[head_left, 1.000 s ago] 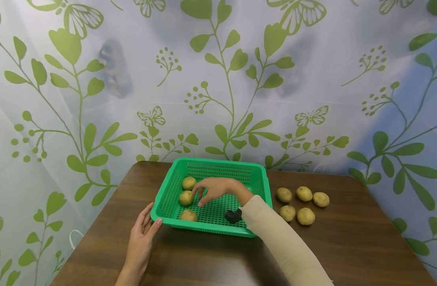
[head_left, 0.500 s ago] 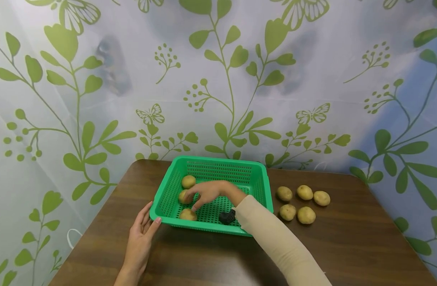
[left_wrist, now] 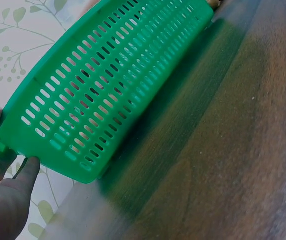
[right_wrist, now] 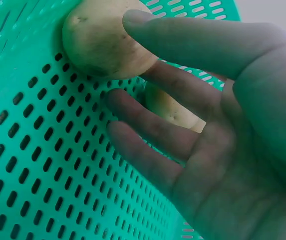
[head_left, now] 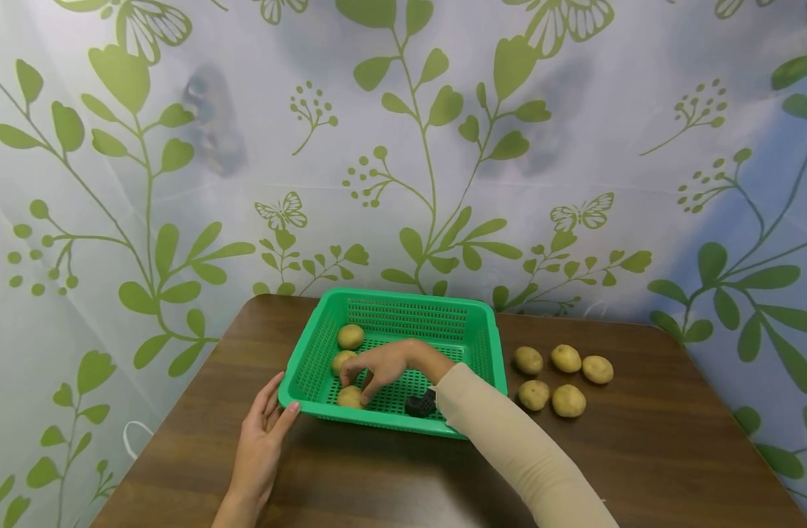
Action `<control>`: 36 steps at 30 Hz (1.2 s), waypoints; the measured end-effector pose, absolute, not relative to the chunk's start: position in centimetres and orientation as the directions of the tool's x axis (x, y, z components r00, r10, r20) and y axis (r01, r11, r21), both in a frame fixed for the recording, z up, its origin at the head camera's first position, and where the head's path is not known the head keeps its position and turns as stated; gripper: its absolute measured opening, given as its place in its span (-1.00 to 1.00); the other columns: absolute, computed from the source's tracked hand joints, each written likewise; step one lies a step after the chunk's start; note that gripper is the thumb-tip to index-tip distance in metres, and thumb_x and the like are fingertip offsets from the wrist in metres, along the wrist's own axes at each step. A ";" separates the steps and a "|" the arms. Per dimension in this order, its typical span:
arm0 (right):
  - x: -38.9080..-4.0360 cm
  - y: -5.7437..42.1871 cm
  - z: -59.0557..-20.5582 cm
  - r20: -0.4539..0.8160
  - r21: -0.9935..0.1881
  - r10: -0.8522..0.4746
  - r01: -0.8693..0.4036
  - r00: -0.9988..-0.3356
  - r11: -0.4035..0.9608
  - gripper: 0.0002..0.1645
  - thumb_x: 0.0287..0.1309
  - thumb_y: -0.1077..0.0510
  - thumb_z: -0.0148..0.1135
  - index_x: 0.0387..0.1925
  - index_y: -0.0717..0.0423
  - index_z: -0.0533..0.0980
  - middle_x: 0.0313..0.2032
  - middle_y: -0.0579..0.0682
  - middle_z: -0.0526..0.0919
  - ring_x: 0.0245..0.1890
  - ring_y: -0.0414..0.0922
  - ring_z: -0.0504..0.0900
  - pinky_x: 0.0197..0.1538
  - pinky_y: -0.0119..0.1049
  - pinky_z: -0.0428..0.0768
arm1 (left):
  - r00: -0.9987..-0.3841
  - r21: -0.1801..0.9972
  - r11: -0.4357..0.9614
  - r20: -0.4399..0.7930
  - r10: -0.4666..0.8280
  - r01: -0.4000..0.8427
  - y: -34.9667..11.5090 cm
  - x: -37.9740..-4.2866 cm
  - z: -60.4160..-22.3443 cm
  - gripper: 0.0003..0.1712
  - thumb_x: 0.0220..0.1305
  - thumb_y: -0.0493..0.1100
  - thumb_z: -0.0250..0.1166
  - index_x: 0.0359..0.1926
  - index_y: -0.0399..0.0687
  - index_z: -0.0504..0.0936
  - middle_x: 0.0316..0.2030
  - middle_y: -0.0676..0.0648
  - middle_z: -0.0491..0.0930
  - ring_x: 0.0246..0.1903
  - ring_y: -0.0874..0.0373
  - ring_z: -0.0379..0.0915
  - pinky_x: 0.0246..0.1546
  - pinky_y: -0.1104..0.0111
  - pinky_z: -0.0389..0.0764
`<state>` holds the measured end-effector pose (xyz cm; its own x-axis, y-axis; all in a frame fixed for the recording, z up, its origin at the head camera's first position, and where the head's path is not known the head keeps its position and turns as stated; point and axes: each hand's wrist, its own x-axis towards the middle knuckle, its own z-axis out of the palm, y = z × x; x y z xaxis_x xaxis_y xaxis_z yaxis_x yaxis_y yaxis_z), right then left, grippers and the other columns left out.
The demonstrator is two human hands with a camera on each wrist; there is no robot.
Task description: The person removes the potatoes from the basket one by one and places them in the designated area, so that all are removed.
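Note:
A green plastic basket (head_left: 403, 421) with slotted walls stands on the table. My left hand (head_left: 261, 440) grips its near left corner, thumb on the rim, as the left wrist view shows at the basket's side wall (left_wrist: 78, 95). Inside, along the left wall, three potatoes lie in a row. My right hand (head_left: 383, 367) reaches in and pinches the nearest potato (head_left: 349, 397) between thumb and index finger. In the right wrist view this potato (right_wrist: 103, 40) sits by the wall, and the other fingers hang loosely curled. The middle potato (head_left: 340, 362) is partly hidden behind the hand; the far potato (head_left: 350, 336) shows whole.
Several potatoes (head_left: 568, 401) lie loose on the brown wooden table (head_left: 654, 440), right of the basket. A small black device (head_left: 419, 405) shows under my right wrist. A leaf-patterned curtain (head_left: 403, 147) hangs behind the table's far edge.
My right hand has moved toward me, from beside the middle potato to the nearest one, and now pinches it. My left hand keeps its grip on the basket's corner.

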<state>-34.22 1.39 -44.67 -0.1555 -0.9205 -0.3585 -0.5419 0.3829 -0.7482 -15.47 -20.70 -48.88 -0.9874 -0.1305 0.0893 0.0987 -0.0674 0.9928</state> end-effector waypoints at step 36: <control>-34.8 3.0 -43.3 -0.309 -0.785 -0.934 -0.506 -0.179 0.357 -0.51 0.34 0.24 0.40 0.25 0.17 0.51 0.13 -0.13 0.52 0.14 -0.28 0.46 0.19 -0.29 0.53 | -0.987 0.993 -0.060 0.088 -0.135 0.097 -20.7 -15.4 -48.9 -0.28 0.55 -0.16 0.25 0.59 -0.06 0.18 0.50 -0.19 0.21 0.36 0.10 0.33 0.17 0.51 0.47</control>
